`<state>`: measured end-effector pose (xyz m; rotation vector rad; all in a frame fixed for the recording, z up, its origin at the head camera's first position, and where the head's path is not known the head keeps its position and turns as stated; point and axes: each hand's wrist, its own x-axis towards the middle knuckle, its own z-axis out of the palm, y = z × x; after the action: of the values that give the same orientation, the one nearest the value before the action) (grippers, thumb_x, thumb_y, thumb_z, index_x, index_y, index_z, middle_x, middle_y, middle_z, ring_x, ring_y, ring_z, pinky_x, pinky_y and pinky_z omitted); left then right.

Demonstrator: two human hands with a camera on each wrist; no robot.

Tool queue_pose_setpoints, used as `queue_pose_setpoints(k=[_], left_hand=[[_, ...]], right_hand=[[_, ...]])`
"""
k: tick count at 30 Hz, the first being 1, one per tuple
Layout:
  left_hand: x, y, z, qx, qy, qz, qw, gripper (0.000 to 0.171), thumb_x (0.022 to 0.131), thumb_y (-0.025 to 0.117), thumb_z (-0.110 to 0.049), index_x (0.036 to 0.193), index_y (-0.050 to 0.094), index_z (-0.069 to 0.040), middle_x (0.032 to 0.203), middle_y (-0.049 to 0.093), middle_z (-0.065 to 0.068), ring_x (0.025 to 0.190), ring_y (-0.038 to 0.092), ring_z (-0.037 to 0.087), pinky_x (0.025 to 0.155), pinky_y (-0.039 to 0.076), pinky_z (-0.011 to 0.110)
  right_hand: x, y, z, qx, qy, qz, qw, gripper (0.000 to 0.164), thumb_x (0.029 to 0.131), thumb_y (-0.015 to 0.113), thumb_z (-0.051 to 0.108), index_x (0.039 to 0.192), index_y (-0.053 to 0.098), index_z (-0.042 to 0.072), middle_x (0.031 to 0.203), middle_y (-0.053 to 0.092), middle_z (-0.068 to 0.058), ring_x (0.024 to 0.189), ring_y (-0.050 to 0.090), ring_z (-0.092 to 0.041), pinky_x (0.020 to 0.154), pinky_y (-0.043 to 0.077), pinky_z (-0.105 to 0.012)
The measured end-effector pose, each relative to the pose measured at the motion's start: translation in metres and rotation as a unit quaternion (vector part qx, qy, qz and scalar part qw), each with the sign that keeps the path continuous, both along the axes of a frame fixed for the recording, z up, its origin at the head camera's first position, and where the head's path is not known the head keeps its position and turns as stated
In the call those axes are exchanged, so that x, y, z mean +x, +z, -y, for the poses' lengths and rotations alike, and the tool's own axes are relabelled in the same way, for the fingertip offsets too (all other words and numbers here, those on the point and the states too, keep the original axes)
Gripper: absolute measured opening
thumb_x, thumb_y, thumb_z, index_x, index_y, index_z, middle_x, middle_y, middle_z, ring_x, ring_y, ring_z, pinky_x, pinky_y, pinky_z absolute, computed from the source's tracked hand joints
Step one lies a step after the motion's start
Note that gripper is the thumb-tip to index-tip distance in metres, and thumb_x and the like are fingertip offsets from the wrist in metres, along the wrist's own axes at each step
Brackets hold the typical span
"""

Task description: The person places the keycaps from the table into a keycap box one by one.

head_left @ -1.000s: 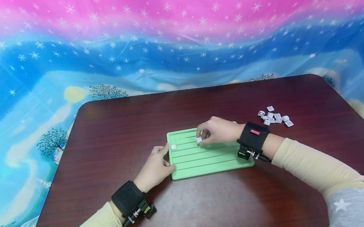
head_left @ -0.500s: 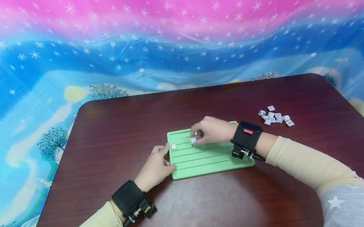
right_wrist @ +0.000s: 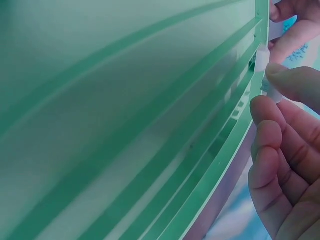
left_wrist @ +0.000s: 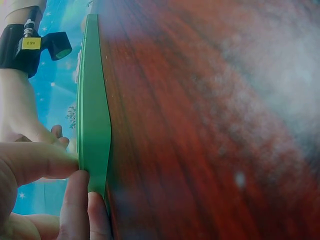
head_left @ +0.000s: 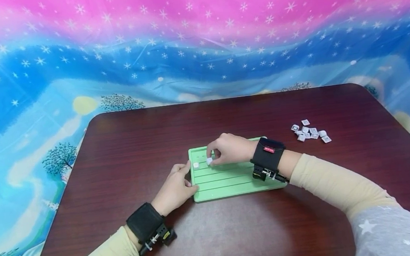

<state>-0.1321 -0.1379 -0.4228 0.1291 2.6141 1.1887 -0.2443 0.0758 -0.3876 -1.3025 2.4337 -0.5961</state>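
A light green ridged tray (head_left: 234, 188) lies on the table. My left hand (head_left: 174, 191) holds its left end, and the left wrist view shows thumb (left_wrist: 45, 161) and fingers against the rim and side wall. Over one of the tray's back rows, my right hand (head_left: 231, 148) pinches a small white square tile (head_left: 209, 161) between thumb and index finger. A similar white tile (head_left: 195, 165) sits in a back row by the tray's left wall. The right wrist view shows the held tile (right_wrist: 274, 94) close to the placed tile (right_wrist: 261, 57).
Several loose white tiles (head_left: 306, 135) lie in a pile on the dark brown table (head_left: 146, 142), to the right of and behind the tray. A patterned pink and blue cloth (head_left: 197, 53) hangs behind the table.
My right hand has moved left along the tray with the pinched tile, bringing it nearer the tile at the left wall. The left hand has stayed in place on the tray.
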Motion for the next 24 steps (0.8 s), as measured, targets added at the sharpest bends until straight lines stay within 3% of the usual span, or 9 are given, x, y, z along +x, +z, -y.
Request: queue_pose_setpoints(k=[7, 24], left_hand=[[-0.001, -0.001, 0.001, 0.005, -0.001, -0.007, 1.0, 0.079, 0.09, 0.074, -0.004, 0.155, 0.032, 0.009, 0.147, 0.041, 0.024, 0.08, 0.058, 0.011, 0.07, 0.05, 0.028], [-0.001, -0.002, 0.002, 0.0, -0.003, -0.014, 0.9999, 0.079, 0.089, 0.075, -0.004, 0.155, 0.033, 0.01, 0.147, 0.041, 0.024, 0.08, 0.058, 0.011, 0.072, 0.05, 0.028]], right_hand=[[0.003, 0.0, 0.011, 0.016, -0.009, 0.006, 1.0, 0.014, 0.092, 0.077, 0.015, 0.105, 0.075, 0.009, 0.069, 0.057, 0.007, 0.061, 0.048, -0.006, 0.062, 0.04, -0.023], [0.009, -0.006, 0.025, 0.036, -0.032, -0.029, 0.998, 0.015, 0.091, 0.079, 0.019, 0.103, 0.077, 0.011, 0.069, 0.059, 0.008, 0.062, 0.053, -0.006, 0.062, 0.044, -0.024]])
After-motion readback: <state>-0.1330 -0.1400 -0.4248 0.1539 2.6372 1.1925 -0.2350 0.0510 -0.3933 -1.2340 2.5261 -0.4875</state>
